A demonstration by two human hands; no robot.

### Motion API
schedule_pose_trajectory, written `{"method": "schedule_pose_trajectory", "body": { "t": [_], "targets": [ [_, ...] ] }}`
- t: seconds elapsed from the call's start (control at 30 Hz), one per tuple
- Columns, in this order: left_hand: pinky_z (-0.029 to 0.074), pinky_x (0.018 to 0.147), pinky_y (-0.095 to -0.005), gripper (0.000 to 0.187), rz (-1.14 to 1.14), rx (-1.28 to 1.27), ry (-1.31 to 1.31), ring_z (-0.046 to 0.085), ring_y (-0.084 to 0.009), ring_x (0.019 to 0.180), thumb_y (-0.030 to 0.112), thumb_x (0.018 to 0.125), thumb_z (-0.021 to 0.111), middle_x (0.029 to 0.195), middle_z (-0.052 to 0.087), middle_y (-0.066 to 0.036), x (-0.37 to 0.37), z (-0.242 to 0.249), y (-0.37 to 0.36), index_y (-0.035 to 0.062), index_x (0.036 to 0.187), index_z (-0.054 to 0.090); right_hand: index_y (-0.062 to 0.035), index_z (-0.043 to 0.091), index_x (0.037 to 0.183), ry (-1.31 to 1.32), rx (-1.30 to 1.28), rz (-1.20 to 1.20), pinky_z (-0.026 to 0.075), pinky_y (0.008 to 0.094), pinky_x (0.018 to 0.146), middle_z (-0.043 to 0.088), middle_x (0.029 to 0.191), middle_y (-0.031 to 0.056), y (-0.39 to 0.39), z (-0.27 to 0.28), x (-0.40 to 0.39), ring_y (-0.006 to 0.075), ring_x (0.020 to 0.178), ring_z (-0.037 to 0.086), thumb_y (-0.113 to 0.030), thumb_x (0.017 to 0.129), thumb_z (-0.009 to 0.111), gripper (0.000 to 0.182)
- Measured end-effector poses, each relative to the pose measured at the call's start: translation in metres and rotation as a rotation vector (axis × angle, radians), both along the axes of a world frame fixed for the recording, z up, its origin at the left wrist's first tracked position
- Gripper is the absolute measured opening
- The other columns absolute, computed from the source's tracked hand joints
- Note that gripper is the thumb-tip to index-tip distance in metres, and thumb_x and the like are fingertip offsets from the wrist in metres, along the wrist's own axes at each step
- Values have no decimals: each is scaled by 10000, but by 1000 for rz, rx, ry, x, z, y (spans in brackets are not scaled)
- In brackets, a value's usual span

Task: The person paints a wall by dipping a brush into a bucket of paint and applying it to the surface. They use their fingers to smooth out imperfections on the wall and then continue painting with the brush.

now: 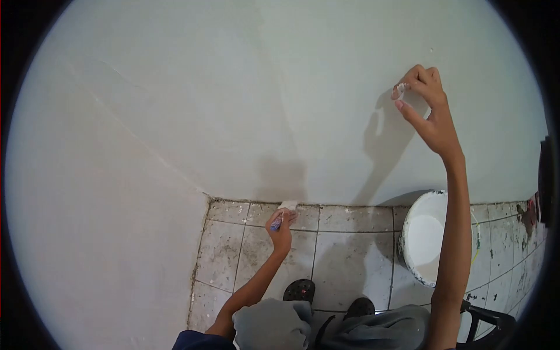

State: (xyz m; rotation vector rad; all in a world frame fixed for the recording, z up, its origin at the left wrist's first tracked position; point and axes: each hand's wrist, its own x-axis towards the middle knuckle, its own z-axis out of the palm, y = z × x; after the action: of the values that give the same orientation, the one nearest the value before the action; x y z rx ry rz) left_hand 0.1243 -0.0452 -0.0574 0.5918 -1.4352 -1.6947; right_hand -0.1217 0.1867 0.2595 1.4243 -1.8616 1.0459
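Note:
My left hand is low at the foot of the wall, closed round a small tool with a purple-blue handle. The tool's pale, flat end meets the joint between wall and floor; whether it is a blade or bristles cannot be made out. Higher up on the right, my right hand is close to the wall. Its thumb and forefinger curve apart with a gap between them, and white smears show on the fingertips.
A white bucket with a stained rim stands on the tiled floor, partly behind my right forearm. Black plastic legs show at the lower right. A dark object is at the right edge. Another wall meets the floor on the left.

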Motion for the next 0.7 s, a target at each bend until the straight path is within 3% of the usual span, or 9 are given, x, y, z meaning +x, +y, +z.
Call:
{"method": "schedule_pose_trajectory", "body": {
  "t": [0.07,0.2,0.23,0.3,0.4,0.43,0.53,0.6,0.7],
  "targets": [
    [585,813,-346,172,21,-78,46,677,-165,866,118,984,603,890,676,-81,-11,40,-7,-50,986,643,-28,612,843,-18,-4,16,379,329,876,508,867,29,0,2,0,220,894,403,-87,770,664,107],
    [598,769,-314,104,63,-166,214,677,-152,816,72,971,606,896,684,-78,-44,242,-21,-22,977,650,-26,610,830,-9,-36,31,377,331,843,495,854,36,-2,0,-1,226,873,393,-78,756,652,99],
    [609,754,-326,110,146,-364,251,699,-186,789,70,958,625,909,685,-96,-48,275,-33,-32,994,641,-23,608,825,-11,-45,33,377,333,833,493,852,37,-3,0,0,228,869,392,-73,752,648,97],
    [613,763,-353,149,97,-509,431,718,-228,809,81,945,640,942,694,-138,-47,356,-28,-54,1008,634,-19,605,817,-19,-71,30,376,337,812,489,848,39,-4,-2,0,230,862,390,-64,745,641,93],
    [576,899,-416,206,83,-777,729,713,-293,905,111,967,586,984,700,-191,-54,459,-33,-81,1039,607,-11,599,804,-3,-100,33,376,339,792,490,843,44,-6,-4,-2,235,853,390,-48,739,630,81],
    [581,891,-404,196,53,-823,772,711,-301,912,108,968,577,1000,698,-195,-55,484,-36,-74,1038,589,-10,594,805,-5,-100,34,374,338,795,490,844,46,-7,-5,-3,234,858,392,-37,732,629,85],
    [578,889,-393,195,-10,-707,799,710,-297,909,121,970,583,992,693,-186,-69,487,-64,-61,1041,580,-7,583,807,-9,-103,41,369,338,801,490,847,51,-6,-5,-2,232,867,394,-15,719,624,97],
    [569,859,-349,244,109,-637,693,706,-251,921,158,979,604,1003,692,-157,-76,420,-61,-69,1067,601,-9,581,805,-16,-104,46,369,339,797,492,847,52,-5,-4,-2,234,864,394,-12,719,622,96],
    [553,834,-330,287,186,-506,397,689,-208,943,185,999,587,997,697,-142,-51,276,-37,-93,1064,620,-4,599,800,-3,-113,54,383,343,778,495,847,71,-3,-2,-1,251,847,401,-37,715,626,95]
  ]
}}
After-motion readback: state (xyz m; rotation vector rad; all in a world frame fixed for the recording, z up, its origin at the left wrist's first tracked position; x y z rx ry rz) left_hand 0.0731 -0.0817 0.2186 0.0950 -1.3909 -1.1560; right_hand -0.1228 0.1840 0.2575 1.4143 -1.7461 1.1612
